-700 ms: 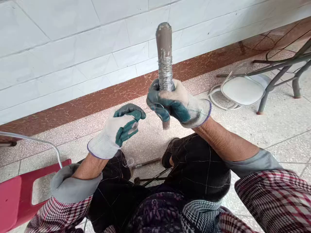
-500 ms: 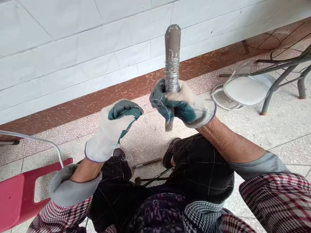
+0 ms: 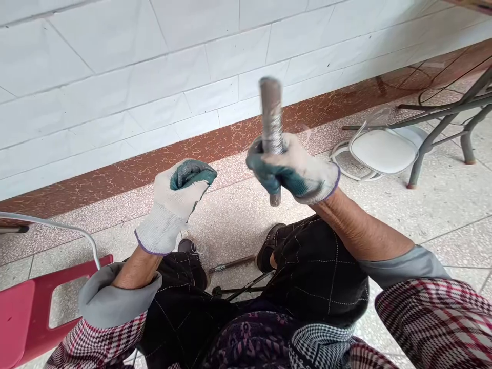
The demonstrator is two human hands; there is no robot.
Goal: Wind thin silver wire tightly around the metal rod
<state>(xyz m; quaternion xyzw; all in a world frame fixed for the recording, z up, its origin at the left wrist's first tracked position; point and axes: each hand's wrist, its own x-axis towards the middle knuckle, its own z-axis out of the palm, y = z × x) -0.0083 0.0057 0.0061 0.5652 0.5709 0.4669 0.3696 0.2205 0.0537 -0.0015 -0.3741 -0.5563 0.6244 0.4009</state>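
Observation:
My right hand [image 3: 288, 166], in a white glove with a green palm, is closed round a brown wooden stick [image 3: 271, 97]. Silvery thin wire [image 3: 273, 132] is wound about the stick's middle, just above my fist. The stick stands nearly upright, its top blurred by motion. My left hand [image 3: 182, 192], gloved alike, is held apart from the stick with its fingers closed in a pinch on thin wire. The strand at the fingers is too fine to follow. Below that hand, loose wire coils [image 3: 202, 252] hang or lie by my shoe.
On the floor between my feet lies a rod [image 3: 232, 263] with wire-like winding. A red plastic stool [image 3: 42, 302] is at the left, with a pale tube over it. To the right are a white round-seated item [image 3: 384, 149] and a grey-legged frame [image 3: 426, 146]. A tiled wall stands ahead.
The stick's top has dropped and the stick has turned in my right hand. My left hand has moved slightly left, widening the gap. A wire loop in front of my right fingers no longer shows.

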